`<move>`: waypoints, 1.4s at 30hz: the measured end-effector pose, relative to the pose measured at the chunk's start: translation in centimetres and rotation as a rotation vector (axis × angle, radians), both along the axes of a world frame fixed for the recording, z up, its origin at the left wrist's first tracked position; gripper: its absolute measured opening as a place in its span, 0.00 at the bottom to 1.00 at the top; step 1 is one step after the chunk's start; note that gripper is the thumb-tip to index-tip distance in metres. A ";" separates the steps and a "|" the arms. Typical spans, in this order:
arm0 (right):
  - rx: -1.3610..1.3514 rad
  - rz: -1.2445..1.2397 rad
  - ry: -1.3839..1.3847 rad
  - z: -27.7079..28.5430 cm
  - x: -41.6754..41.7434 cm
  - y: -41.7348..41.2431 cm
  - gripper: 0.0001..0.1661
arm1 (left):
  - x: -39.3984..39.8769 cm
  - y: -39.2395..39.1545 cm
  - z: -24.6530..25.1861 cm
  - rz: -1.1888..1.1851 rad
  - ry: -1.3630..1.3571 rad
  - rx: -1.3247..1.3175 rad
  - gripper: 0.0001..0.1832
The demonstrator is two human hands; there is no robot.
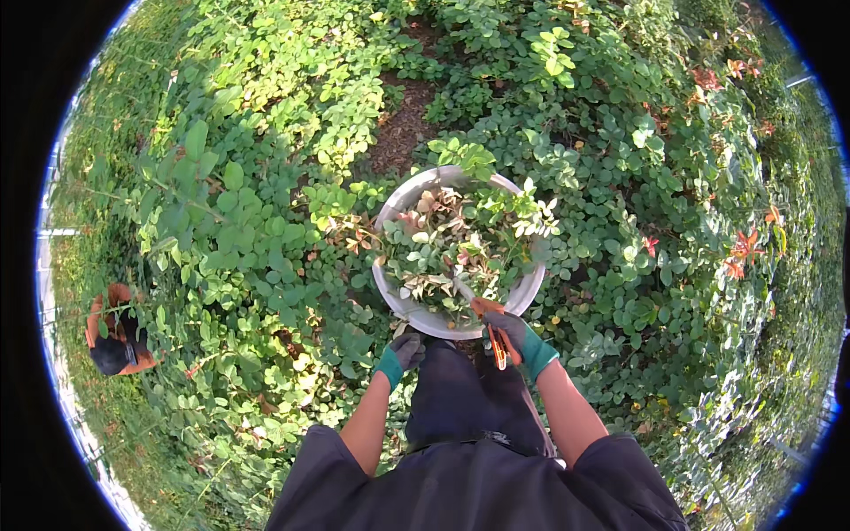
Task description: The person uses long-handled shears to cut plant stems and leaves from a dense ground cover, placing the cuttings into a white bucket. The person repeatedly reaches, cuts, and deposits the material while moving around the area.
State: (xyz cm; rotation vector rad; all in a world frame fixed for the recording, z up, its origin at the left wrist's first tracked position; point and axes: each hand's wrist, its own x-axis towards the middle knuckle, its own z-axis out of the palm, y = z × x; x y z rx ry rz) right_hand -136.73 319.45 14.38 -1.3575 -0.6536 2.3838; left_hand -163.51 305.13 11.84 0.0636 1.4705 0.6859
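Observation:
A round, pale plastic tub point(443, 326) stands before my legs, filled with cut leafy stems point(458, 245), some green and others dried or reddish. My right hand point(508, 325), in a grey and green work glove, grips the orange handles of pruning shears point(499, 352). The tool's head points over the near right rim, towards the clippings. My left hand point(406, 352), gloved alike, is just outside the near left rim with its fingers curled. A small pale leaf or stem shows just above those fingers; whether they hold it is unclear.
Dense rose-like shrubs point(265, 232) surround me and the tub. Beyond the tub is a strip of bare brown soil point(405, 123). Reddish flowers or young leaves point(745, 245) stand at the right. Another person in orange and black point(119, 332) is among the plants at far left.

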 end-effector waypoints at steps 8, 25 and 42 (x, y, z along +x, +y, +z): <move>0.037 0.245 -0.514 -4.8 -11.0 7.7 0.40 | -4.3 -17.2 3.2 0.030 -0.220 -0.677 0.07; 0.068 0.009 -0.460 9.8 8.8 -5.8 0.22 | -3.2 -30.0 10.6 0.223 -0.168 -0.704 0.20; -0.324 -0.407 -0.731 11.6 12.8 -26.4 0.21 | -4.0 -28.5 9.4 0.322 -0.106 -0.602 0.22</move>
